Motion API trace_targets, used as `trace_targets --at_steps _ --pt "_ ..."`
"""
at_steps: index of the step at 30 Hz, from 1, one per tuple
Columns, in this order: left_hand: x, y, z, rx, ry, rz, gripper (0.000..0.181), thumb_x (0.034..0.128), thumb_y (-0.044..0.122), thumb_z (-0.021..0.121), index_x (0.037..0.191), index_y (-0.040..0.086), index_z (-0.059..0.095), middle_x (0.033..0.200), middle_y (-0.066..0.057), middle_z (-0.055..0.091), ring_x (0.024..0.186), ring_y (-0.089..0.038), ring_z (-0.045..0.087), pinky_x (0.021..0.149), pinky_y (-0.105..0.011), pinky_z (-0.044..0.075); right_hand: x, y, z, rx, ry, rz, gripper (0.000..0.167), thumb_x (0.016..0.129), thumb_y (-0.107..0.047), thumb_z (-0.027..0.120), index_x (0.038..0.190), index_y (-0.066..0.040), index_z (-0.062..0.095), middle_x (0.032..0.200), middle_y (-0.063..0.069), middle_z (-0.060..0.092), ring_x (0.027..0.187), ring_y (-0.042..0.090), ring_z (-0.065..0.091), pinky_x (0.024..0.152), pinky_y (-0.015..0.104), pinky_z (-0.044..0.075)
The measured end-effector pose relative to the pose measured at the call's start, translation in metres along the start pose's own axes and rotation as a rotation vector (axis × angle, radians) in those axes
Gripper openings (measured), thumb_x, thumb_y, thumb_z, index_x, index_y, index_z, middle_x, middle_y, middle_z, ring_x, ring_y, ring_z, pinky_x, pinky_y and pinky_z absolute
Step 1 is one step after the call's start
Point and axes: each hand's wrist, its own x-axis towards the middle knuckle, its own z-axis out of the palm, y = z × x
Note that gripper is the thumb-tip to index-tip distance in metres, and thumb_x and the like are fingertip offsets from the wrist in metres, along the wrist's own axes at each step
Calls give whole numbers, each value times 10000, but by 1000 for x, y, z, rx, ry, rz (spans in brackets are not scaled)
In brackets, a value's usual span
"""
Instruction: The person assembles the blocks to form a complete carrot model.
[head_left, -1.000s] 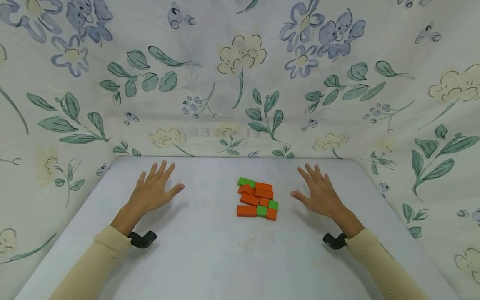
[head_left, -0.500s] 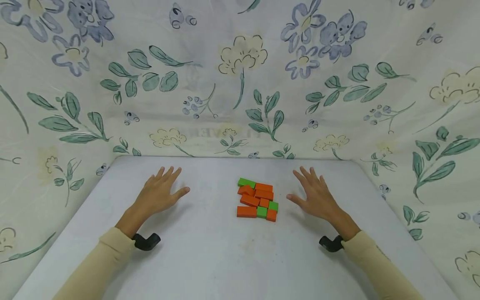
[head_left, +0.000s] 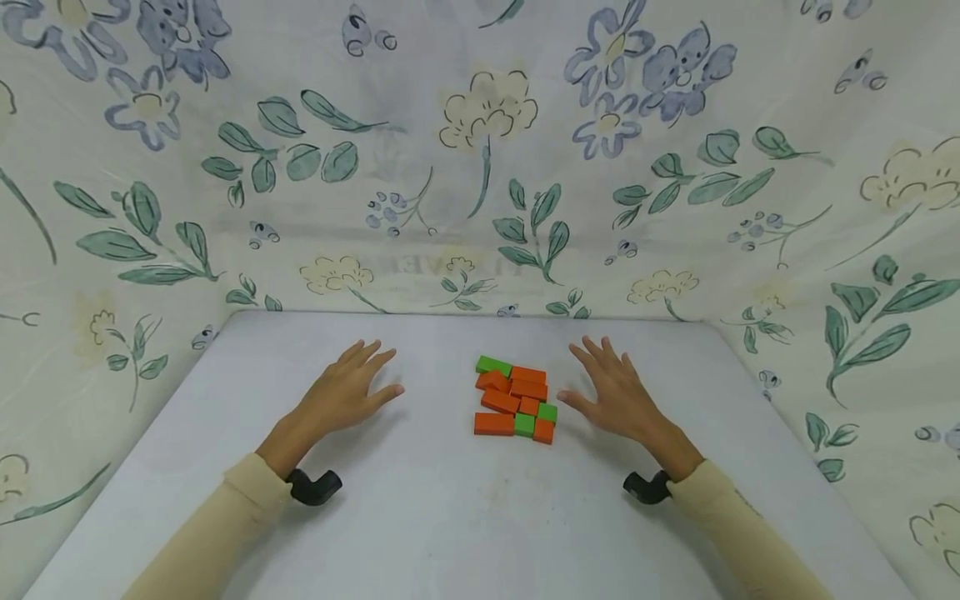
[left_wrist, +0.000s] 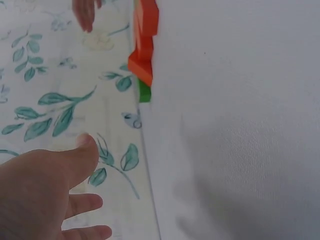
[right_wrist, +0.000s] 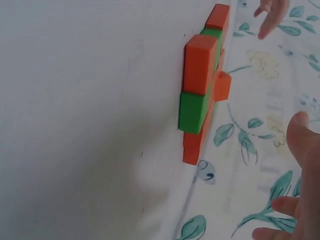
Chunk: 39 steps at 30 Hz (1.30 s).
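I see the left hand (head_left: 345,395) and right hand (head_left: 618,395) spread, gripping nothing, flanking the blocks (head_left: 510,403), likely bunched there so either can reach.

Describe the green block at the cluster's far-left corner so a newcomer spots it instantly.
On the white table, between left hand and right hand, lies a cluster of orange and green blocks. The green block is at its far-left corner. Its neighbours are orange; the other two green blocks sit at the near right.
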Motion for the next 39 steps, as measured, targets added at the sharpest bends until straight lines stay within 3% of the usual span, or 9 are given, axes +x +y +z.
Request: trace_targets --at_steps 5,9,13,15,19,23,26,31,39 --pt "7 15 3 -29 2 61 685 947 518 619 1487 122 474 1552 -200 413 1451 -459 327 1101 -682 340 5 -7 3 13 11 -22 805 910 -510 669 1552 -145 350 1626 182 288 1502 472 204 1164 715 160" --pt "12 29 6 -49 -14 93 666 946 510 629 1477 131 494 1515 -180 463 1419 -408 398 1113 -624 372 12 -13 7 41 22 -67 708 924 -421 691 1513 -132 423 1572 175 387 1453 445 334 1125 680 311" --pt "18 47 15 -63 -48 119 629 941 497 643 1441 132 533 1453 -149 526 1361 -359 470 1111 -554 414 19 -18 14 116 10 -156 461 950 -223 691 1372 -71 585 1299 176 588 1194 338 567 997 516 516" --pt "21 57 22 -79 -71 145 582 936 476 660 1389 121 575 1382 -126 572 1296 -327 517 1084 -511 454 22 -20 17 157 -18 -197 334 950 -121 678 1274 -46 657 1129 135 623 1026 251 598 899 403 563" --pt "27 79 38 -147 -135 200 464 917 439 700 1256 129 641 1235 -59 611 1158 -241 554 1017 -417 512 28 -22 22 183 -82 -259 223 940 -32 660 1156 -34 715 999 69 624 897 168 572 806 306 559" --pt "32 102 52 -180 -195 235 447 898 456 717 1220 155 636 1195 -21 593 1120 -192 532 987 -367 517 33 -20 27 164 -106 -295 196 938 -13 653 1115 -43 733 993 68 630 899 185 572 810 326 548" --pt "34 112 61 -182 -215 254 445 892 438 731 1216 151 627 1213 -24 592 1128 -190 534 990 -367 513 36 -19 30 158 -107 -290 195 932 -6 660 1106 -45 737 986 73 626 891 189 564 799 327 538" --pt "30 107 68 -224 -210 275 345 903 284 747 1204 154 641 1195 -15 597 1084 -177 541 962 -361 509 39 -22 35 209 -143 -225 199 930 -57 686 1124 -50 729 984 56 612 895 171 559 801 297 537" --pt "24 72 52 -308 -245 348 285 931 86 689 1178 227 682 1155 -17 567 1056 -183 559 940 -361 517 37 -26 32 248 -220 -119 211 945 -92 676 1150 -50 707 1042 61 659 952 195 622 848 348 566"
